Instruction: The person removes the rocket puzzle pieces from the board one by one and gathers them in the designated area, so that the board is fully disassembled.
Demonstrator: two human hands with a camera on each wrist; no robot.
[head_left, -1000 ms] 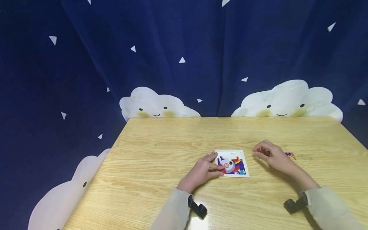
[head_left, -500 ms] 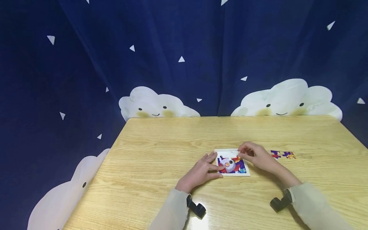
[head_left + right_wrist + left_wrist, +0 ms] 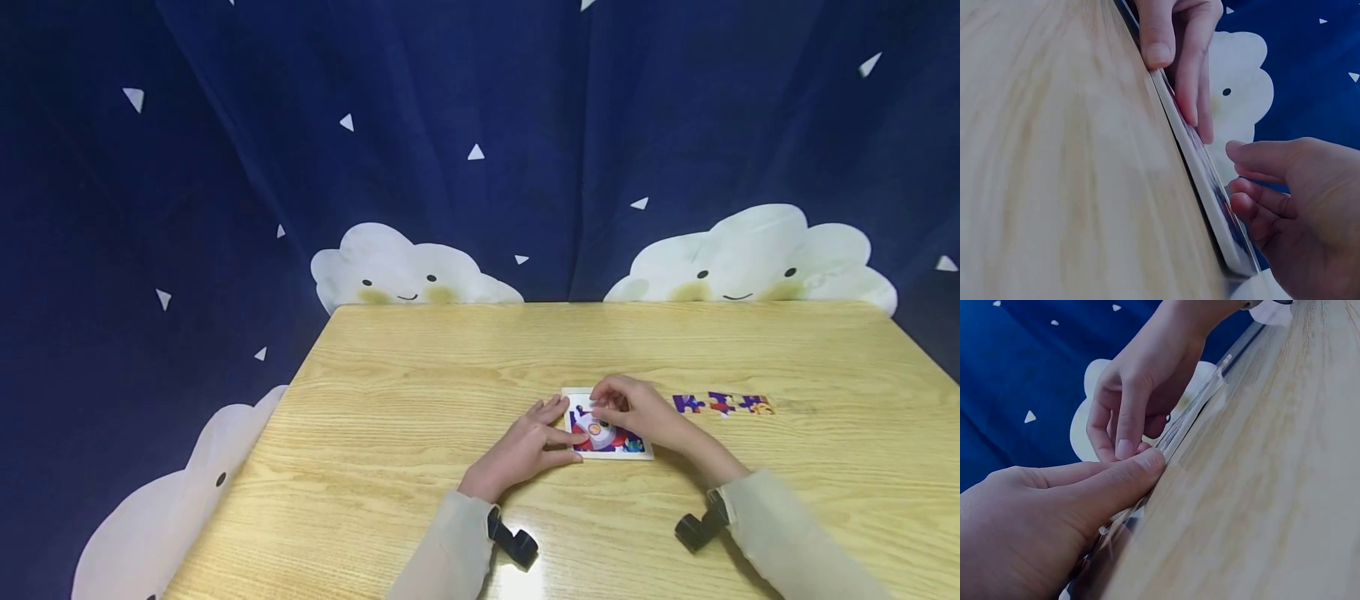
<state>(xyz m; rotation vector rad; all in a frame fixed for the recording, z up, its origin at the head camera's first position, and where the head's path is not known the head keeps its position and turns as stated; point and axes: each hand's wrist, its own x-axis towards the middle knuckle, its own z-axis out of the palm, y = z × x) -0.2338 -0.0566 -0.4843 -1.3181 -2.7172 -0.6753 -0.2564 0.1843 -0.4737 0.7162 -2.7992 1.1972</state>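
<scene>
A small jigsaw puzzle in a white-rimmed tray [image 3: 630,456] lies on the table, with a round white cartoon figure among red and purple pieces and a bare white patch along the top. My left hand [image 3: 521,446] rests on the tray's left side, fingers extended over the picture and thumb along the near edge; in the left wrist view the left thumb [image 3: 1125,478] lies against the rim. Over the upper part of the tray, my right hand [image 3: 637,412] has its thumb and fingers curled in a pinch on a small puzzle piece, mostly hidden by the fingertips.
Right of the tray, several loose puzzle pieces [image 3: 721,403] lie in a row on the wooden table [image 3: 405,433]. Behind stands a dark blue curtain [image 3: 420,125] with white clouds and triangles. Each wrist wears a black band with a small mount.
My right hand has moved left from beside the loose pieces to above the tray, uncovering more of the row. The left hand stays on the tray's left side.
</scene>
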